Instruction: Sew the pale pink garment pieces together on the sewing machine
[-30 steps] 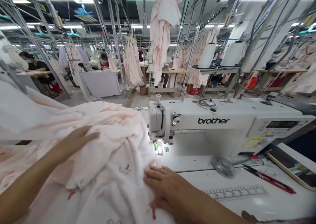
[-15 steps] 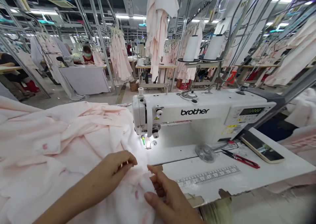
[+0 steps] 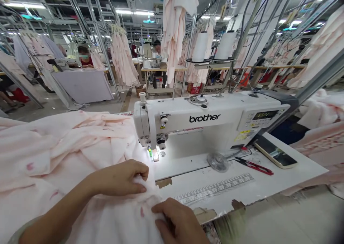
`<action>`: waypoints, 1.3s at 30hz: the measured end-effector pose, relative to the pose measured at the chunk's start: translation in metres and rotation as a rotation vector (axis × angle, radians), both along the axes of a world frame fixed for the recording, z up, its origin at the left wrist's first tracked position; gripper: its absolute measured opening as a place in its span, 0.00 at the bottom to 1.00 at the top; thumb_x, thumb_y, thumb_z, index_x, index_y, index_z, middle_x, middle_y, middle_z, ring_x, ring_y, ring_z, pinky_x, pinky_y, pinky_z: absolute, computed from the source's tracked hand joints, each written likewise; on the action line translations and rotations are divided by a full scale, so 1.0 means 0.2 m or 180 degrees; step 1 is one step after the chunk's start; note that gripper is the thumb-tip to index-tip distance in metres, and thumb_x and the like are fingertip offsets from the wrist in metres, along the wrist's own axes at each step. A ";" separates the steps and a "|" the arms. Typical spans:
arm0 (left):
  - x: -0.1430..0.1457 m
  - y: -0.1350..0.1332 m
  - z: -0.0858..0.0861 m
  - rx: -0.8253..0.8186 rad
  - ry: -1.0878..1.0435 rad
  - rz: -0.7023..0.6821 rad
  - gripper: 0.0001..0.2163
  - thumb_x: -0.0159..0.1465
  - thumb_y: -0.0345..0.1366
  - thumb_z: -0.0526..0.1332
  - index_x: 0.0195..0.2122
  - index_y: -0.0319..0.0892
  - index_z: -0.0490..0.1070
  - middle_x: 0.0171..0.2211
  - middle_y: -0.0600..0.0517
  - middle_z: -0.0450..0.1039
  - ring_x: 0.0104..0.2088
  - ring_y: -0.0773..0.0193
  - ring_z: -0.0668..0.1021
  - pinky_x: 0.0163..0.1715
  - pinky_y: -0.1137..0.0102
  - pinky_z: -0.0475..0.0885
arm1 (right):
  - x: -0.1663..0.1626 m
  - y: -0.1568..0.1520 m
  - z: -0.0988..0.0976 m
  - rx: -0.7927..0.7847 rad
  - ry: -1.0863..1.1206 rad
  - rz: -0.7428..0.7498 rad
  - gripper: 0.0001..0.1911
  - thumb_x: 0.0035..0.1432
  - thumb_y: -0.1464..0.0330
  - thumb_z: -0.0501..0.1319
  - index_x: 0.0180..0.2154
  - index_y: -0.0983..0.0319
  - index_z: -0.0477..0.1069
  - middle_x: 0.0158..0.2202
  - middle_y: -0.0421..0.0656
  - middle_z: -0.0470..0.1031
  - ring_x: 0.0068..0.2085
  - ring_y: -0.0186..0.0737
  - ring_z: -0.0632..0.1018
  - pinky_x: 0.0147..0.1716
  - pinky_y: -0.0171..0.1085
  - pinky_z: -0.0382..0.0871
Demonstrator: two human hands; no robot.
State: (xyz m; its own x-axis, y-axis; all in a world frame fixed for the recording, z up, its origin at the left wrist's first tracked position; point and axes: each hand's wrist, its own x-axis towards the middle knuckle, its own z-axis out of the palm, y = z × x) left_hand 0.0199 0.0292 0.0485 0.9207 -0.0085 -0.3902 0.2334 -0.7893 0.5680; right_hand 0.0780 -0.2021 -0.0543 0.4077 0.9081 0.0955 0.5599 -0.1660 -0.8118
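Step in view: both hands are arranging cloth just in front of the needle area.

Nearest, at 6 o'clock, the right hand (image 3: 174,219) lies on the pale pink fabric (image 3: 67,143), fingers (image 3: 161,210) flat and close together, not visibly pinching. Left hand (image 3: 118,177) sits just above it, fingers (image 3: 137,174) curled together over a fold; thumb hidden, so pinch unclear.

Fabric is a large, rumpled mass with red-pink marks, spread from 9 o'clock to 6 o'clock and reaching just beside the presser foot (image 3: 154,154). Cannot tell if any of it is under the foot.

At 1 to 3 o'clock on the tabletop (image 3: 204,197): measuring tape (image 3: 215,188), clear plastic disc (image 3: 217,161), red-handled snips (image 3: 254,166), phone (image 3: 275,156).

Behind: Brother sewing machine (image 3: 188,124) at 12 o'clock, thread cones (image 3: 200,47) above it, pale pink garments (image 3: 122,57) on overhead racks, masked co-worker (image 3: 84,59) at 11 o'clock.
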 end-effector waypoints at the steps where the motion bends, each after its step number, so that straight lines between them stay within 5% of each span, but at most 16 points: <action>1: 0.02 0.00 -0.02 0.0037 0.0058 0.0051 0.05 0.55 0.37 0.60 0.29 0.44 0.64 0.28 0.57 0.66 0.30 0.63 0.69 0.28 0.71 0.59 | 0.00 0.00 -0.01 -0.0074 -0.0041 0.0041 0.16 0.57 0.72 0.58 0.47 0.58 0.74 0.39 0.43 0.75 0.35 0.40 0.77 0.35 0.34 0.67; 5: 0.05 -0.03 -0.12 0.0008 -0.0096 0.0129 0.05 0.54 0.34 0.62 0.28 0.43 0.64 0.30 0.57 0.69 0.33 0.63 0.70 0.30 0.71 0.60 | -0.02 0.02 -0.04 -0.0255 -0.0234 0.0105 0.16 0.55 0.72 0.61 0.46 0.58 0.75 0.38 0.43 0.74 0.34 0.40 0.77 0.33 0.33 0.67; 11: 0.03 -0.02 -0.18 -0.0307 -0.0847 -0.0609 0.05 0.59 0.28 0.61 0.31 0.43 0.64 0.40 0.55 0.70 0.46 0.62 0.69 0.47 0.70 0.61 | -0.03 0.02 -0.09 -0.0019 -0.0337 0.0107 0.13 0.55 0.74 0.62 0.42 0.58 0.77 0.35 0.42 0.73 0.33 0.37 0.76 0.31 0.30 0.65; 15: 0.01 -0.03 -0.20 0.0016 -0.0784 -0.0496 0.10 0.57 0.25 0.61 0.36 0.45 0.65 0.39 0.57 0.70 0.45 0.61 0.68 0.48 0.66 0.58 | 0.00 0.01 -0.01 -0.0149 0.0021 0.0155 0.11 0.50 0.79 0.62 0.34 0.59 0.74 0.35 0.39 0.70 0.31 0.33 0.73 0.29 0.29 0.61; 18: -0.01 -0.03 -0.18 0.0221 -0.0793 -0.0486 0.08 0.58 0.25 0.59 0.34 0.44 0.65 0.37 0.57 0.69 0.45 0.60 0.68 0.52 0.63 0.55 | 0.03 0.04 0.12 -0.0326 0.0350 -0.0087 0.18 0.45 0.80 0.66 0.39 0.59 0.70 0.39 0.39 0.69 0.34 0.35 0.71 0.33 0.31 0.62; 23: -0.04 -0.01 -0.09 0.0080 -0.0990 -0.0610 0.07 0.59 0.24 0.58 0.34 0.44 0.64 0.36 0.57 0.68 0.43 0.63 0.70 0.56 0.61 0.51 | 0.04 0.18 0.26 0.0170 0.0654 -0.0474 0.22 0.52 0.70 0.69 0.48 0.57 0.67 0.46 0.40 0.70 0.48 0.42 0.70 0.46 0.36 0.62; 29: -0.09 0.06 -0.01 -0.0006 -0.0886 -0.0413 0.05 0.62 0.28 0.55 0.36 0.45 0.66 0.35 0.56 0.69 0.44 0.61 0.70 0.55 0.63 0.56 | 0.02 0.29 0.24 0.0254 0.0499 -0.0572 0.02 0.57 0.71 0.63 0.33 0.61 0.71 0.30 0.36 0.72 0.32 0.36 0.71 0.32 0.32 0.59; 34: -0.12 0.09 0.01 -0.0235 -0.0816 -0.0061 0.08 0.60 0.28 0.55 0.37 0.46 0.69 0.37 0.55 0.66 0.43 0.62 0.70 0.43 0.70 0.65 | 0.02 0.28 0.23 0.0415 0.0808 -0.0501 0.04 0.54 0.74 0.63 0.33 0.61 0.73 0.30 0.35 0.71 0.31 0.33 0.70 0.30 0.30 0.59; 39: -0.12 0.08 0.02 -0.0565 -0.0747 0.0009 0.05 0.63 0.34 0.59 0.38 0.46 0.73 0.37 0.55 0.70 0.40 0.63 0.72 0.42 0.71 0.65 | 0.02 0.26 0.23 0.0410 0.1125 -0.0597 0.04 0.53 0.73 0.65 0.33 0.59 0.77 0.29 0.34 0.74 0.30 0.33 0.71 0.31 0.30 0.60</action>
State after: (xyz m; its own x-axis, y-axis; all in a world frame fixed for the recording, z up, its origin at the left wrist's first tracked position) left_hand -0.0050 0.0455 0.0535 0.9857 -0.0549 -0.1592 0.0814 -0.6722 0.7359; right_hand 0.0820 -0.1505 -0.0083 0.5928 0.8049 0.0280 0.2129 -0.1230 -0.9693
